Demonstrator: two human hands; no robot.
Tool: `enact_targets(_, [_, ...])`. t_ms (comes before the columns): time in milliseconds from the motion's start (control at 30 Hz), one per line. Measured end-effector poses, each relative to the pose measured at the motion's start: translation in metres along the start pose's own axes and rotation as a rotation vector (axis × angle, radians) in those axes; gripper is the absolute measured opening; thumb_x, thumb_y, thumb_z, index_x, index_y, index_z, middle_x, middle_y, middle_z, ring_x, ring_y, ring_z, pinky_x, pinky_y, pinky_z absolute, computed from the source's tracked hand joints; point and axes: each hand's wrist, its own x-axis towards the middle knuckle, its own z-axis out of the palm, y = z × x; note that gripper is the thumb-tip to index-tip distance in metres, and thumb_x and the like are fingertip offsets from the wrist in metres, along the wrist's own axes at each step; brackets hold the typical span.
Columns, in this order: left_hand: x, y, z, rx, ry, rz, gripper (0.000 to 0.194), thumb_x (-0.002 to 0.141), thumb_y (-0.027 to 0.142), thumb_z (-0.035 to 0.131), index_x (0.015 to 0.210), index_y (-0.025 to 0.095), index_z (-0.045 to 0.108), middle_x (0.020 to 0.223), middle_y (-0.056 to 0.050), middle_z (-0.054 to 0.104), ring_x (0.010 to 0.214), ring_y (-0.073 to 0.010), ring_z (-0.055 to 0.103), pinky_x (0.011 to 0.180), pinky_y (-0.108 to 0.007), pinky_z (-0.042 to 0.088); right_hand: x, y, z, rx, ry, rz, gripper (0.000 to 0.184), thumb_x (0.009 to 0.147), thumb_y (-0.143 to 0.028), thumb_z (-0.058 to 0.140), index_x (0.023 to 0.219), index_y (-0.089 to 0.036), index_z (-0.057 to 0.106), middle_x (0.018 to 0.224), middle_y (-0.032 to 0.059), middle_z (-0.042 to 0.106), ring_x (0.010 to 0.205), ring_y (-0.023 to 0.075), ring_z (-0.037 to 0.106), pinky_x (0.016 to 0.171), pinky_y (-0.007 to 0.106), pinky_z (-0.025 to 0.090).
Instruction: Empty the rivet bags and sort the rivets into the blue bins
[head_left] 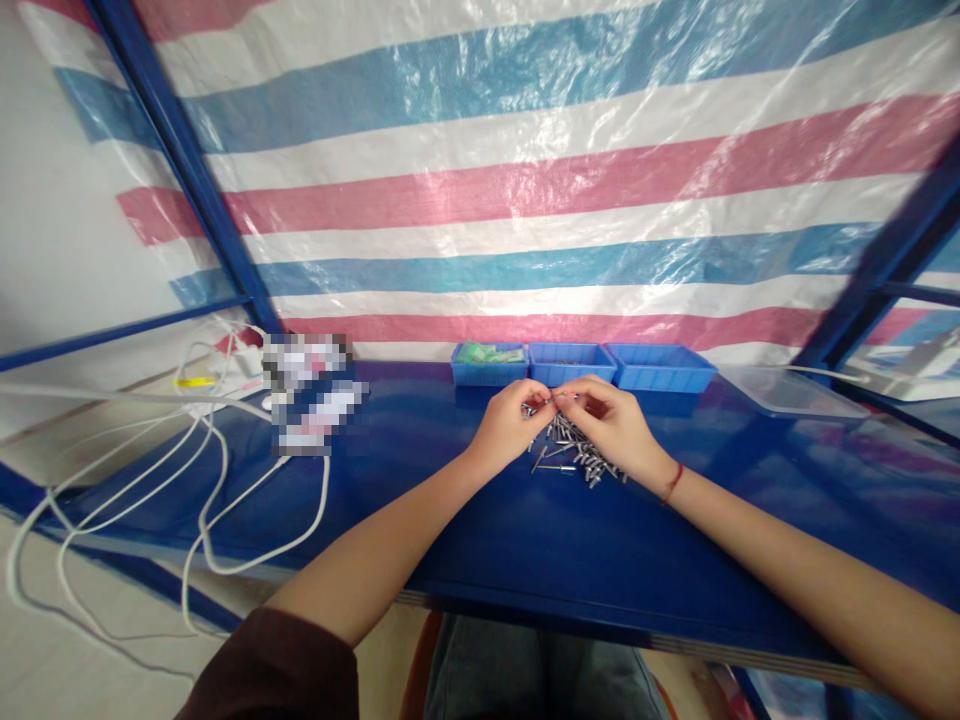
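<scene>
My left hand [501, 422] and my right hand [616, 422] meet over the table, thumbs and fingertips pinched. Between the fingertips is a thin metal rivet [556, 394], which both hands appear to grip; its ends are mostly hidden. Right below them lies a loose pile of silvery rivets [581, 452], partly covered by the hands. A single rivet [558, 468] rests at the near edge of this pile.
Behind the hands stand three blue bins: one with green-and-clear packets [489, 354], a middle bin [571, 376] with small metal pieces, and a right bin [664, 376]. A clear plastic lid [795, 391] lies right. White cables [217, 560] loop over the table [480, 560] at left.
</scene>
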Motion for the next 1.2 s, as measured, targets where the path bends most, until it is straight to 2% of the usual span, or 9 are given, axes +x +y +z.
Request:
enact_targets(300, [0.001,0.004,-0.004,0.044,0.054,0.007,0.005,0.074,0.013,0.059,0.077,0.017,0.058,0.078,0.001,0.061,0.073,-0.0111,0.058,0.067,-0.022,0.046,0.0,0.009,-0.002,-0.023,-0.02,0.043,0.017,0.08,-0.036,0.063,0.081,-0.019,0.066,0.088,0.004,0.058,0.059,0.0106,0.049,0.055,0.028,0.042])
enact_targets(467, [0.002,0.001,-0.004,0.049,0.056,-0.031,0.023,0.074,0.009,0.057,0.096,0.018,0.058,0.081,0.001,0.062,0.074,-0.0111,0.06,0.068,-0.023,0.047,0.005,0.011,-0.004,0.014,-0.02,0.156,0.031,0.077,-0.048,0.062,0.074,-0.018,0.067,0.082,0.0043,0.06,0.06,0.0121,0.05,0.053,0.028,0.041])
enact_targets(533, [0.002,-0.002,-0.005,0.065,0.036,-0.054,0.03,0.076,0.01,0.056,0.105,0.019,0.056,0.078,0.002,0.061,0.074,-0.0116,0.06,0.071,-0.025,0.048,0.01,0.018,-0.01,0.044,0.082,0.28,0.035,0.075,-0.051,0.063,0.075,-0.017,0.066,0.07,0.0017,0.057,0.051,0.01,0.044,0.047,0.026,0.037])
enact_targets(600, [0.001,-0.003,-0.006,0.103,-0.004,-0.059,0.032,0.077,0.011,0.055,0.108,0.018,0.054,0.08,0.001,0.062,0.077,-0.0127,0.061,0.077,-0.027,0.049,0.017,0.032,-0.022,0.041,0.275,0.386,0.034,0.073,-0.05,0.063,0.074,-0.016,0.064,0.059,-0.0019,0.05,0.046,0.0086,0.038,0.042,0.024,0.032])
enact_targets(700, [0.0,-0.003,-0.009,0.24,-0.079,-0.044,0.026,0.08,0.014,0.053,0.104,0.018,0.058,0.088,-0.002,0.065,0.085,-0.0153,0.061,0.084,-0.03,0.048,0.025,0.057,-0.05,-0.017,0.568,0.482,0.029,0.071,-0.043,0.064,0.063,-0.016,0.06,0.049,-0.0049,0.04,0.043,0.0083,0.035,0.04,0.024,0.028])
enact_targets(767, [-0.001,-0.002,-0.011,0.364,-0.125,-0.05,0.023,0.081,0.016,0.051,0.101,0.019,0.062,0.094,-0.004,0.065,0.09,-0.0174,0.061,0.086,-0.032,0.047,0.029,0.074,-0.069,-0.058,0.668,0.548,0.024,0.07,-0.037,0.064,0.06,-0.016,0.058,0.046,-0.0054,0.039,0.041,0.0083,0.034,0.037,0.024,0.027])
enact_targets(867, [-0.001,-0.002,-0.013,0.518,-0.188,-0.102,0.027,0.079,0.014,0.05,0.102,0.02,0.064,0.102,-0.005,0.065,0.097,-0.0207,0.059,0.09,-0.035,0.046,0.033,0.092,-0.086,-0.035,0.735,0.65,0.017,0.069,-0.032,0.063,0.062,-0.016,0.059,0.049,-0.0041,0.045,0.038,0.0074,0.034,0.033,0.023,0.027])
enact_targets(967, [0.0,-0.004,-0.017,0.635,-0.255,-0.16,0.032,0.08,0.013,0.048,0.105,0.022,0.065,0.109,-0.007,0.063,0.104,-0.0247,0.057,0.092,-0.04,0.045,0.035,0.099,-0.091,0.021,0.754,0.679,0.013,0.072,-0.028,0.057,0.069,-0.015,0.06,0.052,-0.0041,0.047,0.036,0.0063,0.033,0.031,0.022,0.027])
enact_targets(1200, [0.007,-0.017,-0.031,0.665,-0.43,-0.075,0.027,0.083,0.02,0.048,0.101,0.02,0.068,0.11,-0.008,0.061,0.102,-0.0214,0.058,0.094,-0.034,0.044,0.033,0.085,-0.085,0.101,0.687,0.634,0.015,0.074,-0.025,0.05,0.076,-0.015,0.061,0.057,-0.0039,0.048,0.034,0.0049,0.033,0.032,0.022,0.027])
